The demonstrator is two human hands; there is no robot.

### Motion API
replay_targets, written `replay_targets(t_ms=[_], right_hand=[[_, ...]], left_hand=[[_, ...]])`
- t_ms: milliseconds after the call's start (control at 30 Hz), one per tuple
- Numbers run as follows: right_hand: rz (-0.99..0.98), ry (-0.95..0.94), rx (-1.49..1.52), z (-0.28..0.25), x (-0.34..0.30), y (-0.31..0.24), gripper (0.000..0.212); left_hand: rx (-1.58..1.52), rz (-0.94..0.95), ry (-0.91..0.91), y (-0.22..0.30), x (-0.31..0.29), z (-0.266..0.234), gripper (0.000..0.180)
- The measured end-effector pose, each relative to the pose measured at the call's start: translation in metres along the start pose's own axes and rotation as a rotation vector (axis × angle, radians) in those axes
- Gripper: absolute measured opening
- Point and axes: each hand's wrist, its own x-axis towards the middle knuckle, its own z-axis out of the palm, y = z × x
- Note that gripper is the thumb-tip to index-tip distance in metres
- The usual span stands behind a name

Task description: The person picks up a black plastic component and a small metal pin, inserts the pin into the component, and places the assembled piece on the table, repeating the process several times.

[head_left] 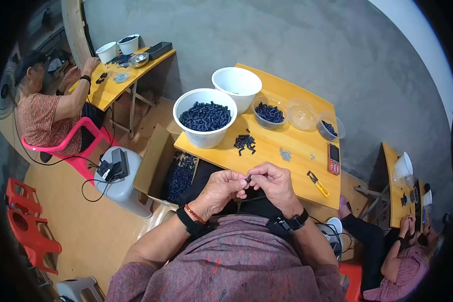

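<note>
A dark part (248, 179) is pinched between the closed left grip (217, 190) and right grip (277, 184); beyond them, a black pile (244, 143) is left untouched.

Ahead of the left hand (220, 190), a filled white tub (205, 139) blocked any low pass, with a second white tub (243, 104) close behind it. A row of clear plastic bowls (303, 116) obstructed the far side. Between loose black pieces (245, 143) and a heap of grey bits (285, 154), a narrow lane of bare table (268, 151) ran forward. Ahead of the right hand (274, 187), wider room lay between the grey bits and a yellow-handled knife (321, 188); a phone (333, 159) obstructed its right end.
</note>
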Motion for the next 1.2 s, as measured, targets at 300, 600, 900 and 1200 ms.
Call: replay_targets(t_ms=[300,600,900,1200], right_hand=[[-0.076,0.032,-0.003,0.005,-0.002,0.007,0.009],[-0.125,0.063,-0.002,0.011,-0.006,0.013,0.01],[-0.162,-0.027,0.003,0.001,-0.001,0.005,0.008],[-0.087,-0.043,0.031,0.006,0.001,-0.001,0.024]], left_hand=[[-0.045,0.011,0.003,0.001,-0.003,0.004,0.016],[-0.073,0.057,0.009,-0.001,-0.005,0.01,0.008],[-0.055,0.041,0.003,0.003,-0.005,0.014,0.007],[-0.02,-0.002,0.08,0.003,-0.003,0.006,0.007]])
